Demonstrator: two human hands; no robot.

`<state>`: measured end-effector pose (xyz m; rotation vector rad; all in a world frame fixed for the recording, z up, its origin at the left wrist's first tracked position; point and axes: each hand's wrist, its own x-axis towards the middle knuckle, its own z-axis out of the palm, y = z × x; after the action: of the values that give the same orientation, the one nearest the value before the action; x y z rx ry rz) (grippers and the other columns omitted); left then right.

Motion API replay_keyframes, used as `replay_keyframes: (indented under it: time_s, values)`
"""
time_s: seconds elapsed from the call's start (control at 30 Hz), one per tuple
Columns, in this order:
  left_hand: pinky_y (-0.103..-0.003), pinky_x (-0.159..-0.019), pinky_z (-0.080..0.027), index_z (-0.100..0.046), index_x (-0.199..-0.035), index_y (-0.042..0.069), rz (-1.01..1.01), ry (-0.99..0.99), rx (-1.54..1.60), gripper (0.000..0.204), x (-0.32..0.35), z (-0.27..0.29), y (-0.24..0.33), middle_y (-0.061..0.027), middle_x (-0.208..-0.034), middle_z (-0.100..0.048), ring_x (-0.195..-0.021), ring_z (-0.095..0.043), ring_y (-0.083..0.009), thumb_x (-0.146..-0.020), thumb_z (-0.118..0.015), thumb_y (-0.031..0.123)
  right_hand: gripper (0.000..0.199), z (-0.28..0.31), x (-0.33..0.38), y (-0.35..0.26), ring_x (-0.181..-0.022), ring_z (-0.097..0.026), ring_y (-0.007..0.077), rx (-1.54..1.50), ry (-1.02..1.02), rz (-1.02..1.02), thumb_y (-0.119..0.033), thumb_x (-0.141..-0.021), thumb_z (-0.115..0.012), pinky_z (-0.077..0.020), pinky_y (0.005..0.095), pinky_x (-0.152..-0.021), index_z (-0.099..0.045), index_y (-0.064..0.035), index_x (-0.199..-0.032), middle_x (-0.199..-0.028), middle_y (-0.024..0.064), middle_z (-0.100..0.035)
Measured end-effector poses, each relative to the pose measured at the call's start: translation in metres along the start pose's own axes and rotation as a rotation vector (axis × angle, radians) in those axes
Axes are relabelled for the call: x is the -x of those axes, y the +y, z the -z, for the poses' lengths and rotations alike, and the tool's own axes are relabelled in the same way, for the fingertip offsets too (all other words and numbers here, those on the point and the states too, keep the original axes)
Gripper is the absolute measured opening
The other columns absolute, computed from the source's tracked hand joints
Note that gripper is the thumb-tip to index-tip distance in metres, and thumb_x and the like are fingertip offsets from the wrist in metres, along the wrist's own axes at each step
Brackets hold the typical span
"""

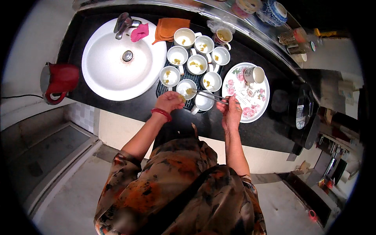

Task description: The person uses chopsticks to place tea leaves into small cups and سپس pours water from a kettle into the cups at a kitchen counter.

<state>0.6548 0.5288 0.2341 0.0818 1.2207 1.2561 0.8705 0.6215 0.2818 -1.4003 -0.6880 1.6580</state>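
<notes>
The right hand (231,111) pinches metal tongs (209,95) whose long axis points toward ten o'clock into a white cup (187,88), steadied by the curled left hand (169,101).

Observations, packaging and labels only:

- A clear plastic bag (216,26) is lying crumpled at the back of the black counter, just behind the rearmost cups.
- A black appliance (300,111) is sitting at the counter's right end, carrying a narrow upright label (300,116), pale with dark print, on its front face.
- Small jars or tins (294,38) are standing on the shelf at upper right; details are too small to tell.
- No screens or signs showing.
</notes>
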Motion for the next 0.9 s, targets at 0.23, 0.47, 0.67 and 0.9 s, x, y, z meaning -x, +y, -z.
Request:
replay_keyframes:
  time_s: [0.23, 0.47, 0.67, 0.9]
  values:
    - [-0.024, -0.054, -0.049, -0.057, -0.088, 0.0, -0.168, -0.162, -0.247, 0.015, -0.004, -0.041, -0.015, -0.0091, -0.077, -0.062, -0.06, -0.059, -0.0146, -0.073, -0.057, -0.002, 0.028, 0.028, -0.001, -0.023, -0.056, -0.058, 0.019, -0.074, 0.106, 0.023, -0.026, -0.088, -0.047, -0.0523, 0.0278, -0.051, -0.051, 0.0019, -0.088, -0.072, 0.0102, -0.054]
    - [-0.025, -0.053, -0.047, -0.063, -0.084, 0.006, -0.442, -0.119, -0.789, 0.011, -0.01, -0.065, -0.032, -0.0082, -0.076, -0.063, -0.061, -0.06, -0.0135, -0.073, -0.058, 0.006, 0.031, 0.055, -0.002, -0.031, -0.057, -0.059, 0.019, -0.121, 0.196, 0.036, -0.029, -0.087, -0.049, -0.0523, 0.0265, -0.05, -0.051, 0.002, -0.087, -0.072, 0.0105, -0.055]
    - [-0.025, -0.048, -0.046, -0.063, -0.085, 0.006, -0.508, -0.071, -0.752, 0.01, -0.014, -0.061, -0.037, -0.0077, -0.072, -0.061, -0.059, -0.059, -0.0134, -0.075, -0.059, 0.008, 0.03, 0.068, -0.009, -0.029, -0.058, -0.06, 0.0184, -0.156, 0.175, 0.031, -0.03, -0.086, -0.049, -0.0526, 0.0274, -0.054, -0.051, 0.0004, -0.087, -0.073, 0.0101, -0.057]
    - [-0.021, -0.047, -0.044, -0.06, -0.089, 0.0, -0.039, -0.095, -0.339, 0.014, -0.002, -0.06, -0.015, -0.0045, -0.07, -0.06, -0.056, -0.055, -0.0099, -0.079, -0.058, 0.011, 0.029, 0.051, -0.052, -0.054, -0.063, -0.06, 0.0197, -0.288, 0.158, 0.108, -0.026, -0.087, -0.049, -0.0533, 0.028, -0.055, -0.05, 0.0022, -0.089, -0.078, 0.0118, -0.056]
